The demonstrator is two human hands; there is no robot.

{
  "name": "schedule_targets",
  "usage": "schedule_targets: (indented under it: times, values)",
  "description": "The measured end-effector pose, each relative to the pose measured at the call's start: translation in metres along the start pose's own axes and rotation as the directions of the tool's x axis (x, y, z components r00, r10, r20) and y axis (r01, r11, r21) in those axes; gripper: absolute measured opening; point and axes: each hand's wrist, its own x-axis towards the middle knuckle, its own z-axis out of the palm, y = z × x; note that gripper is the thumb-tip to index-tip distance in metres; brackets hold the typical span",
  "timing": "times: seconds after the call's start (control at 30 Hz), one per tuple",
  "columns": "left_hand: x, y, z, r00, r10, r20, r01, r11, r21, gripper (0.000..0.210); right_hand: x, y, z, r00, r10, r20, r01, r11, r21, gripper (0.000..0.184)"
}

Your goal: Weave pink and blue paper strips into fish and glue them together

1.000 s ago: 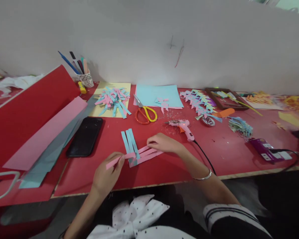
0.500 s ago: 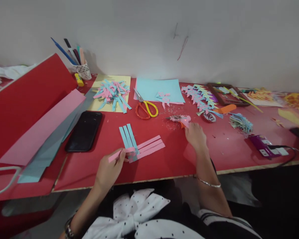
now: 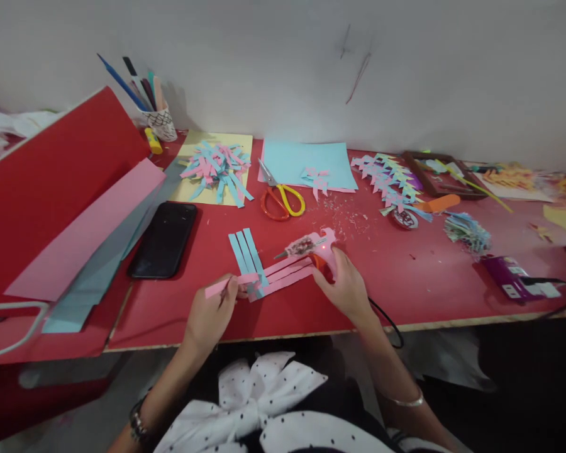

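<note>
A corner of woven blue and pink paper strips (image 3: 246, 248) lies on the red table in front of me. My left hand (image 3: 213, 309) pinches it at the woven end, where one pink strip (image 3: 236, 284) is folded back toward the left. In my right hand (image 3: 343, 283) is a pink hot glue gun (image 3: 324, 242) with an orange trigger, a red light glowing on its side. Its nozzle points left, over the pink strips and close to the weave. A black cord trails below my right wrist.
Scissors (image 3: 283, 200), blue paper sheets (image 3: 306, 160) and a pile of cut strips (image 3: 217, 165) lie at the back. A black phone (image 3: 164, 240) is on the left. Woven paper chains (image 3: 384, 179) and a purple power strip (image 3: 509, 277) sit to the right.
My right hand has lifted the glue gun from the table and brought it left over the strips. The left hand keeps its pinch on the weave. The view has shifted slightly.
</note>
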Motion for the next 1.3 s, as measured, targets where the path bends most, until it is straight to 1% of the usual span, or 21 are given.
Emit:
schedule_targets:
  times: [0.07,0.17,0.27,0.43,0.63,0.77,0.93,1.13,1.3]
  values:
    - [0.000,0.002,0.000,1.000,-0.008,0.005,0.008,1.000,0.000,0.042,-0.005,-0.008,0.003,1.000,-0.007,0.008,0.007,1.000,-0.021,0.056]
    - [0.000,0.003,-0.001,1.000,-0.012,0.008,0.012,1.000,0.000,0.042,-0.007,-0.014,0.002,0.997,-0.022,0.068,0.026,0.998,-0.058,0.056]
    - [0.000,0.004,-0.001,1.000,-0.014,0.000,0.014,1.000,0.005,0.042,-0.006,-0.015,-0.001,0.991,-0.038,0.125,0.051,0.994,-0.101,0.053]
    - [0.001,0.006,-0.001,1.000,-0.024,0.014,0.024,0.999,-0.045,0.042,-0.006,-0.015,0.001,0.986,-0.065,0.156,0.088,0.985,-0.149,0.052]
    - [0.002,0.009,-0.002,0.998,-0.047,0.032,0.049,0.996,-0.081,0.045,-0.005,-0.017,0.003,0.980,-0.103,0.172,0.131,0.978,-0.162,0.048]
    - [0.002,0.008,-0.002,0.998,-0.046,0.037,0.050,0.995,-0.090,0.046,-0.004,-0.018,0.003,0.976,-0.102,0.192,0.136,0.975,-0.174,0.046]
    - [0.002,0.005,-0.001,0.998,-0.054,0.041,0.058,0.992,-0.114,0.045,-0.004,-0.019,0.002,0.977,-0.091,0.192,0.127,0.974,-0.187,0.041]
    - [0.002,0.008,-0.002,0.997,-0.067,0.040,0.072,0.988,-0.134,0.047,-0.005,-0.018,0.001,0.981,-0.065,0.181,0.099,0.978,-0.183,0.037]
    - [0.003,0.007,-0.002,0.996,-0.077,0.037,0.081,0.989,-0.121,0.047,-0.004,-0.015,0.000,0.987,-0.029,0.161,0.062,0.977,-0.204,0.034]
